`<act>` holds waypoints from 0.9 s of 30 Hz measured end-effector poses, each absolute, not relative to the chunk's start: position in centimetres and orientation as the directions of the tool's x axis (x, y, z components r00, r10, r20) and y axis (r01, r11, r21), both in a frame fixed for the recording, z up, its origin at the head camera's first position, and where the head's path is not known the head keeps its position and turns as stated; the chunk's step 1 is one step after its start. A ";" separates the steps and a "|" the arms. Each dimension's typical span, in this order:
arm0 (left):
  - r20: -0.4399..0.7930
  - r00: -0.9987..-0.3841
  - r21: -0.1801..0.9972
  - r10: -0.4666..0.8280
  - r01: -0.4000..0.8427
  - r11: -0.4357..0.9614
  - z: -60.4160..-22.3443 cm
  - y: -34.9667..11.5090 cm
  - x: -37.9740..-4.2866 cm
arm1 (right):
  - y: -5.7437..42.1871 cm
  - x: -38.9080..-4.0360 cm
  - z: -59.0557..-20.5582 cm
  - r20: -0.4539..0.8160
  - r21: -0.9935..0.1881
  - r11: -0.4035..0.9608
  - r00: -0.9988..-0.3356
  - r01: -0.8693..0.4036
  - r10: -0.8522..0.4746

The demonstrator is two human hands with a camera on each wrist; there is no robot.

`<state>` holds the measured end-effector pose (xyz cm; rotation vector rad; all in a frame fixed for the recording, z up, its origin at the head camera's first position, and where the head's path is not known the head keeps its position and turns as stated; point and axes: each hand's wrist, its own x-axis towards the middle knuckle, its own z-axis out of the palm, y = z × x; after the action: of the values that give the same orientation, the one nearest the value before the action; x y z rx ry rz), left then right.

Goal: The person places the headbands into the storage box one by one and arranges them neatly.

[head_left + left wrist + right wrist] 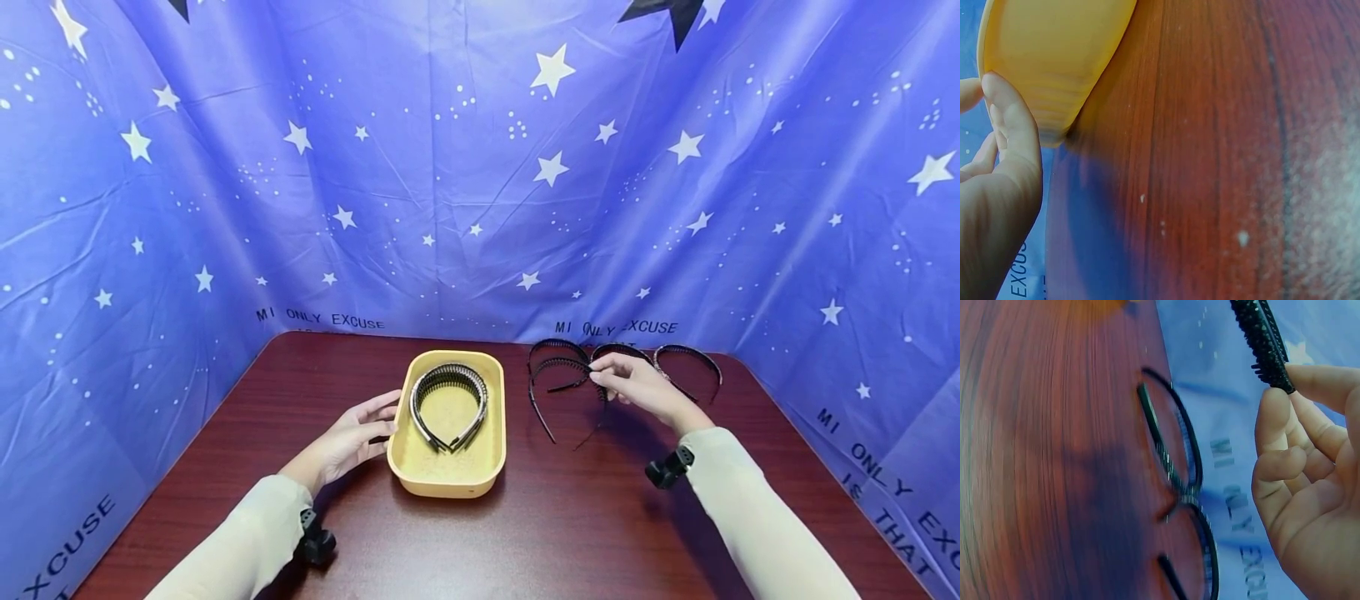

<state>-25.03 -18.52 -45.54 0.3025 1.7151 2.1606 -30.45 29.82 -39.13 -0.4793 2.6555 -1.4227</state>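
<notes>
A yellow plastic tray (447, 486) stands on the table, holding several nested toothed headbands (450, 377), some black and one with a pale band. Against the tray's left side rests my left hand (347, 437), its fingers relaxed on the outer wall; the left wrist view shows the thumb touching the tray (1060, 56). To the right of the tray, my right hand (633, 385) pinches a black toothed headband (561, 362) between thumb and fingertips, above the table. In the right wrist view that headband (1263, 347) looks glittery, and only part of it shows.
Behind my right hand, more black headbands lie near the table's back edge, one of them (688, 348) at the far right. The dark red wooden table (555, 533) ends at a blue star-printed cloth (450, 167) that hangs around its back and sides.
</notes>
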 end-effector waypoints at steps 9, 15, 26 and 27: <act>-0.077 -0.917 0.969 0.392 -0.162 -0.187 -45.7 -18.4 -25.1 | 25.6 -30.2 -38.6 0.096 -0.871 0.424 -0.933 -0.247 -0.347; -0.081 -0.919 0.969 0.385 -0.163 -0.187 -45.7 -18.4 -25.2 | 23.0 -29.8 -38.7 0.119 -0.880 0.393 -0.925 -0.267 -0.361; -0.078 -0.920 0.968 0.384 -0.162 -0.192 -45.7 -18.3 -25.1 | 19.4 -29.2 -38.9 0.132 -0.893 0.359 -0.921 -0.271 -0.367; -0.075 -0.919 0.969 0.388 -0.158 -0.188 -45.7 -18.4 -25.1 | 19.1 -29.2 -38.9 0.136 -0.891 0.359 -0.919 -0.277 -0.370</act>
<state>-25.12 -18.35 -45.75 0.2651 1.7300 2.1636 -29.21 19.07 -38.88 -0.6006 2.5157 -1.6232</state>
